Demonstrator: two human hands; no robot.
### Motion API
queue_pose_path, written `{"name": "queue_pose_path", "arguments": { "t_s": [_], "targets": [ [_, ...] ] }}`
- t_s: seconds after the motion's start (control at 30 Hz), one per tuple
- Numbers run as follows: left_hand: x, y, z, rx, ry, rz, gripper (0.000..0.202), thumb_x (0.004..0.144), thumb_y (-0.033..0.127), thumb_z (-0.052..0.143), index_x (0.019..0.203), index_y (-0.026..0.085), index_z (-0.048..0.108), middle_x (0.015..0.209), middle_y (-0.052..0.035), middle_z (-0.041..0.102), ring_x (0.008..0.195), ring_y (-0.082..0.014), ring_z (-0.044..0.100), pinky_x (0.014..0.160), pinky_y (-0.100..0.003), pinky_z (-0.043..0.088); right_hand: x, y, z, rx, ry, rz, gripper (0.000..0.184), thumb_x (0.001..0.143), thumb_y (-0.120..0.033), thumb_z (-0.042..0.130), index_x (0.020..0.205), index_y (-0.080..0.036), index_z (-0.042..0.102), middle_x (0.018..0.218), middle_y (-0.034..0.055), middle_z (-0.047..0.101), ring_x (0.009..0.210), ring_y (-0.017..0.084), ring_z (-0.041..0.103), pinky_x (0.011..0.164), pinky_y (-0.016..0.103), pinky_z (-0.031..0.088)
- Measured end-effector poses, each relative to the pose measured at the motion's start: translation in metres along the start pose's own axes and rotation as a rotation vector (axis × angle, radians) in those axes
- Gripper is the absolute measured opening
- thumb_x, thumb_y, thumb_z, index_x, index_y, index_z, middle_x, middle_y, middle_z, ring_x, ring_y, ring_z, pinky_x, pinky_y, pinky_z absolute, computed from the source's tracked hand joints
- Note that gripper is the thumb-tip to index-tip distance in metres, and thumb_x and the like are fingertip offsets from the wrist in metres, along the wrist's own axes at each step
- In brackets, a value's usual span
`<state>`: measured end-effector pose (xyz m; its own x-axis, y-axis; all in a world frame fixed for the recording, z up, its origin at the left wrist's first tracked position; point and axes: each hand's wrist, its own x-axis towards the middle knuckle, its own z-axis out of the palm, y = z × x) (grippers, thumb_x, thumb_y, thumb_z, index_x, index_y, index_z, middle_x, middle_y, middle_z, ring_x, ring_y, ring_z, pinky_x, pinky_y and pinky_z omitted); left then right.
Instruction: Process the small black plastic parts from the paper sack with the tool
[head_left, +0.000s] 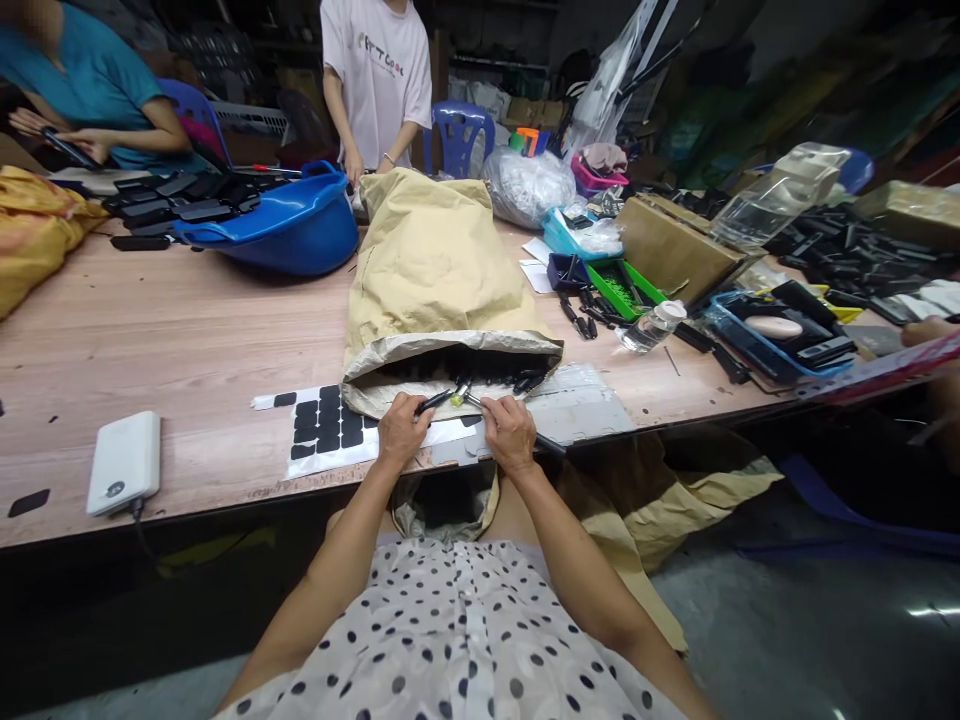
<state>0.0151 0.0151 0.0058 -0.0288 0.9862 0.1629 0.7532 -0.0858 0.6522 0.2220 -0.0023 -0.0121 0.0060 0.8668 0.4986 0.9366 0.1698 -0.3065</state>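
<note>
My left hand point(403, 432) is closed around a slim black part point(433, 401) at the mouth of a large paper sack point(442, 260). Opposite it, my right hand point(510, 432) grips a thin tool whose black handle point(551, 446) sticks out behind the palm. The tool's metal end points toward the black part. Between the two hands shows a small yellow-green piece point(456, 400); what it belongs to is too small to tell. The sack lies with its opening toward me, and black parts point(529, 381) are inside its dark mouth.
Black stickers point(328, 418) on a white sheet lie under my left forearm side. A white power bank point(126, 462) with a cable is at left. Beyond are a blue basin point(277, 225), a green tray point(624, 287), a bottle point(652, 327) and a blue-rimmed bin point(780, 340). Two people work across the table.
</note>
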Motion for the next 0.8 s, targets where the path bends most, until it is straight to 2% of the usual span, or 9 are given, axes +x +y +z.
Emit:
{"name": "queue_pose_path", "arguments": {
  "t_s": [0.2,0.4,0.6,0.8],
  "targets": [
    [0.001,0.003,-0.003,0.012,-0.066,0.001,0.02,0.086,0.033,0.066,0.103,0.028,0.077,0.095,-0.0017,0.066,0.079,-0.0171,0.063,0.075,-0.028,0.049,0.002,-0.003,-0.014,0.193,0.02,0.067,0.032,0.098,-0.022,0.047,0.113,-0.026,0.075,0.094,0.0057,0.067,0.092,0.021,0.06,0.083,0.031,0.048],
    [0.002,0.005,-0.004,-0.007,-0.082,0.0,0.019,0.086,0.03,0.068,0.102,0.027,0.077,0.095,-0.0015,0.066,0.081,-0.0172,0.063,0.077,-0.028,0.05,0.004,-0.02,-0.022,0.377,0.016,0.076,0.032,0.099,-0.024,0.045,0.114,-0.023,0.074,0.1,0.0064,0.072,0.095,0.019,0.066,0.086,0.03,0.053],
    [0.001,0.006,-0.003,-0.001,-0.086,-0.008,0.02,0.086,0.03,0.068,0.103,0.029,0.077,0.094,-0.0011,0.066,0.082,-0.0172,0.063,0.078,-0.028,0.05,-0.003,-0.035,-0.019,0.347,-0.048,0.02,0.033,0.099,-0.023,0.046,0.116,-0.025,0.075,0.095,0.0045,0.072,0.091,0.017,0.067,0.084,0.027,0.053],
    [0.001,0.004,-0.001,-0.026,-0.089,0.014,0.02,0.088,0.031,0.064,0.102,0.03,0.078,0.09,-0.0008,0.064,0.085,-0.0178,0.063,0.078,-0.028,0.05,-0.013,-0.04,-0.016,0.227,-0.061,-0.071,0.035,0.101,-0.02,0.048,0.12,-0.029,0.075,0.086,0.0035,0.067,0.086,0.016,0.063,0.08,0.024,0.051]
  ]
}}
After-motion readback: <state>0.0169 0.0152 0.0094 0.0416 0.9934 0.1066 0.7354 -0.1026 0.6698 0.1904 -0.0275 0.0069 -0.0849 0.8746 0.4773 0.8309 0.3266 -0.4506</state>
